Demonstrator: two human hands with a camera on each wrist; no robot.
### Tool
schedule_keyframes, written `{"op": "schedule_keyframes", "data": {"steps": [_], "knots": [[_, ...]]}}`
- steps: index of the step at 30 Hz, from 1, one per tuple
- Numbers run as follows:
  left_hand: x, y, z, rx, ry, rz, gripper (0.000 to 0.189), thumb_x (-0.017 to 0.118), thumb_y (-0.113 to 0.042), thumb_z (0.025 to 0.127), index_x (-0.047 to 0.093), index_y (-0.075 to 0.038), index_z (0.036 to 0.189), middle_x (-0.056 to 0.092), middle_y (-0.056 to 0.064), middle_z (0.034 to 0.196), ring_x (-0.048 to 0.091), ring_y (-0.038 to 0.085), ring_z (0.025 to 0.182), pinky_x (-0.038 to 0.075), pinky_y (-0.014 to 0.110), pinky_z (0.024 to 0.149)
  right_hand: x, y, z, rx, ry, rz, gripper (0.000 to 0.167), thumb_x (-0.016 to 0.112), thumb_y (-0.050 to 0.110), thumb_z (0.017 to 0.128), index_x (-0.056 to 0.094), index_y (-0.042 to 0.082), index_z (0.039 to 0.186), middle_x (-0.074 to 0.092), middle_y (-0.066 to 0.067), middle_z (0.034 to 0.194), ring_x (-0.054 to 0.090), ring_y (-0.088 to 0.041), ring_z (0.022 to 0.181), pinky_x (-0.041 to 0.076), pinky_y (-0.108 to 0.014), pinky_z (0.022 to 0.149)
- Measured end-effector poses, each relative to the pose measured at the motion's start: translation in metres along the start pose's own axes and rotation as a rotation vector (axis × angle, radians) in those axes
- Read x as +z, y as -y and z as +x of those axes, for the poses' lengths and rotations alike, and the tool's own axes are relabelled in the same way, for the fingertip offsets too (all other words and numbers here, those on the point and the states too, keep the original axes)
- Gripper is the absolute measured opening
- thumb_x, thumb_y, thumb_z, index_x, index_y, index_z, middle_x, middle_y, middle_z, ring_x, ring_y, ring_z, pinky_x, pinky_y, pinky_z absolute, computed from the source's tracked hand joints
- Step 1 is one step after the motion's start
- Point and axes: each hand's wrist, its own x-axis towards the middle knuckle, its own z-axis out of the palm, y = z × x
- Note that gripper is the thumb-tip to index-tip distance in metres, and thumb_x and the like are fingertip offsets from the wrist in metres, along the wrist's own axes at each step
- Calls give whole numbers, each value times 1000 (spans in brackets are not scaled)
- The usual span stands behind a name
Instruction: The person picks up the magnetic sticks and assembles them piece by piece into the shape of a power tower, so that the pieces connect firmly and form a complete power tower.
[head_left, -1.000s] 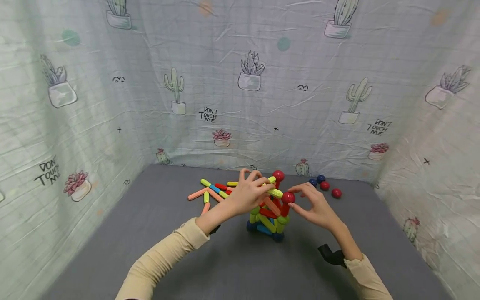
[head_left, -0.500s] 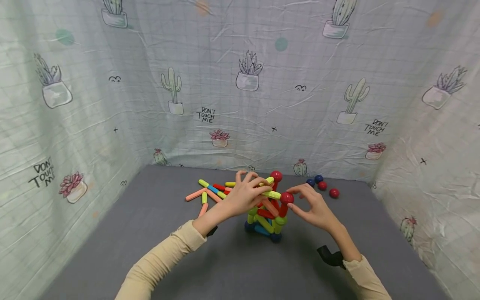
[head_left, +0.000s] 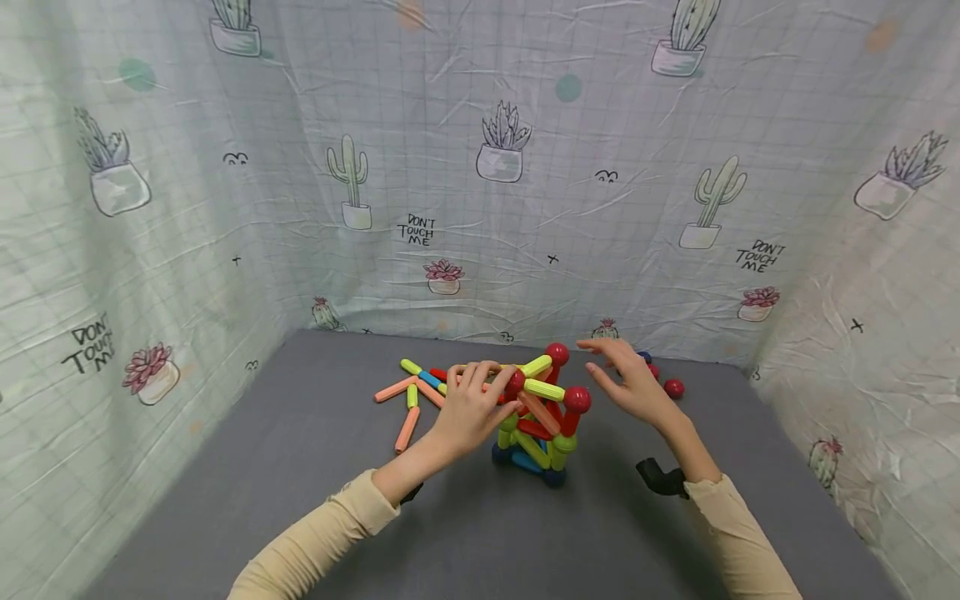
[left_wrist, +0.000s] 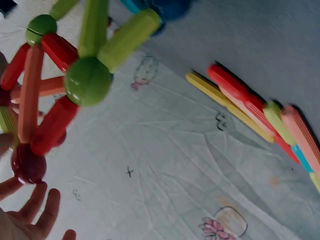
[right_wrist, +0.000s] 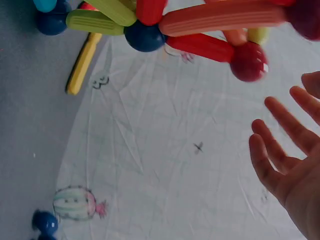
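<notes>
A tower of magnetic rods and balls stands mid-table, with dark blue balls (head_left: pixel 554 478) at its base, green balls midway and red ones on top. My left hand (head_left: pixel 467 417) pinches the top left red ball (head_left: pixel 514 383) between thumb and fingers; the left wrist view shows fingertips against that red ball (left_wrist: pixel 29 164). Yellow-green rods (head_left: pixel 544 390) link the top balls. Right of the tower, my right hand (head_left: pixel 636 385) hovers with spread fingers, apart from the front right red ball (head_left: pixel 577 399). A gap separates those fingers from the tower in the right wrist view too.
Loose orange (head_left: pixel 406 430), yellow-green, blue and red rods lie left of the tower, partly behind my left hand. Spare balls, including a red one (head_left: pixel 674 388), sit at the back right, some covered by my right hand. A patterned cloth (head_left: pixel 390 300) surrounds the grey table.
My left hand has shifted left from the yellow-green rod to the top left red ball. The right hand has let go of the front right red ball and moved up and away.
</notes>
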Motion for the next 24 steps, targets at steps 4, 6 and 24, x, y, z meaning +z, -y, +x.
{"op": "schedule_keyframes", "data": {"steps": [4, 6, 24], "knots": [[3, -6, -1, -28, -28, 36, 45, 67, -31, 78, 55, -14, 118, 54, 4, 98, 49, 20, 88, 32, 40, 78, 10, -3, 13, 28, 111, 39, 44, 52, 9, 89, 42, 11, 131, 50, -11, 126, 50, -24, 104, 46, -41, 79], [4, -6, -3, -50, -33, 45, 51, 69, -33, 75, 54, -13, 120, 56, 4, 97, 49, 20, 88, 33, 41, 77, 14, -4, 14, 38, 131, 64, 43, 50, 11, 90, 40, 9, 132, 49, -12, 127, 50, -26, 104, 47, -43, 79], [30, 34, 11, -135, 125, -14, 65, 69, -33, 73, 45, -11, 129, 60, 3, 89, 50, 21, 82, 31, 39, 71, 16, 1, -6, 7, -50, -40, 36, 71, 11, 74, 57, 10, 107, 54, -1, 93, 40, -10, 83, 39, -27, 69]]}}
